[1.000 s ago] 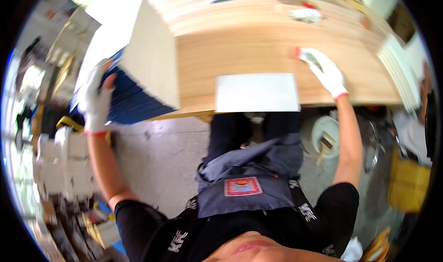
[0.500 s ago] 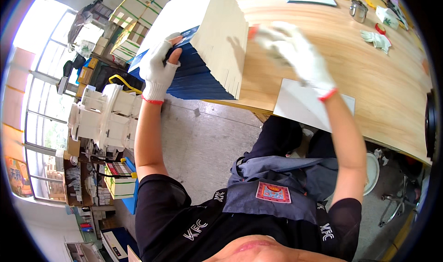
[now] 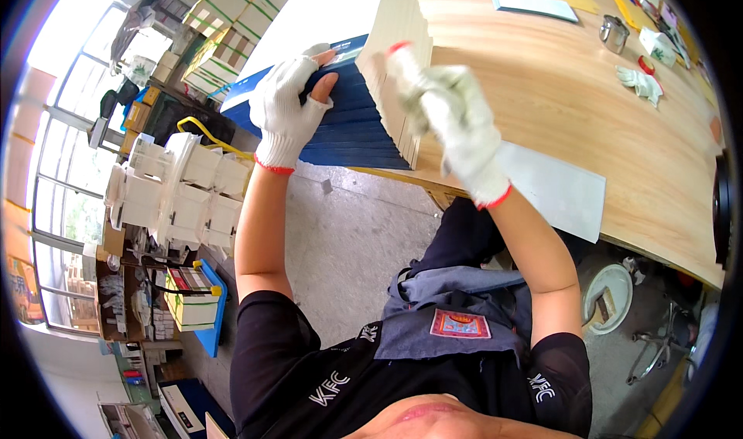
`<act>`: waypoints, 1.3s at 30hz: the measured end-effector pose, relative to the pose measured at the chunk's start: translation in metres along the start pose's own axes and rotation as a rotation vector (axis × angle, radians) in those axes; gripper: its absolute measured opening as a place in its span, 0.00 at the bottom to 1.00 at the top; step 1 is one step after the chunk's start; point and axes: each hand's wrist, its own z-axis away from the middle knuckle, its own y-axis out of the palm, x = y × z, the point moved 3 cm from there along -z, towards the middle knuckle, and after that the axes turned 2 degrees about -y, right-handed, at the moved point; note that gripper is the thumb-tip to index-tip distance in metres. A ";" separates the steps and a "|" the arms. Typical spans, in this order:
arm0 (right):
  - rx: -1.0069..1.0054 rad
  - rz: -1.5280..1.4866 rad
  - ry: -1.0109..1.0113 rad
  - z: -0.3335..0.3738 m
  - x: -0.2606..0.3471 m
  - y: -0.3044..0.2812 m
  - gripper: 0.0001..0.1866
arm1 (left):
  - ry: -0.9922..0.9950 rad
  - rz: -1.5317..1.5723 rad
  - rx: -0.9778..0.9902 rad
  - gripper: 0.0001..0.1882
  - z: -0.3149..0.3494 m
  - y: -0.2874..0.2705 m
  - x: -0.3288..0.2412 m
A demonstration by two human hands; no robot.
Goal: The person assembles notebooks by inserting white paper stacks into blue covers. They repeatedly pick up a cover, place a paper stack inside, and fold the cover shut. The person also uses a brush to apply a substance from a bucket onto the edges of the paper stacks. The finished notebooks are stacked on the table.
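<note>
A tall stack of blue-covered booklets stands at the table's left corner, its pale page edges facing right. My left hand, in a white knitted glove with thumb and a fingertip bare, grips the near corner of the upper booklets. Its fingers are bent over the blue edge. Close to the page edges on the right is my gloved right hand, smeared by motion. A reddish tip shows at its far end; whether the fingers hold anything is unclear. Near the table's front edge lies a white sheet, just right of my right wrist.
Toward the back right are a pale booklet, a metal cup, a red tape roll and a spare glove. Bundled stacks and white containers stand left, beyond the table. A lidded bucket sits below.
My right hand has swung left from over the tabletop to the stack's page edges. My left hand has shifted slightly right in view, still gripping the stack's corner.
</note>
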 end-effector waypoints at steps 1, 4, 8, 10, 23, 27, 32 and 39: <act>-0.075 -0.163 0.130 -0.008 -0.013 -0.006 0.12 | 0.003 -0.004 -0.002 0.16 -0.001 0.002 0.001; -0.156 -0.699 0.393 -0.019 -0.060 -0.014 0.15 | 0.000 0.014 0.001 0.16 0.001 0.005 0.002; -0.184 -0.789 0.476 -0.015 -0.056 0.003 0.22 | 0.007 0.037 -0.014 0.16 0.002 0.004 0.005; -0.157 -0.332 0.335 -0.019 -0.077 0.003 0.20 | 0.017 0.033 -0.019 0.16 -0.001 0.004 0.003; 0.048 -0.329 0.054 0.023 -0.030 0.012 0.10 | 0.000 0.050 -0.022 0.14 -0.001 0.003 0.003; -0.230 -0.594 0.194 -0.003 -0.058 -0.021 0.07 | 0.021 0.034 -0.038 0.15 0.003 0.003 0.000; 0.072 -0.230 0.198 0.026 -0.090 0.023 0.04 | 0.015 0.044 -0.033 0.14 0.001 0.004 -0.001; -0.161 -0.568 0.342 0.050 -0.075 -0.021 0.04 | 0.003 0.025 -0.043 0.15 0.006 0.004 0.004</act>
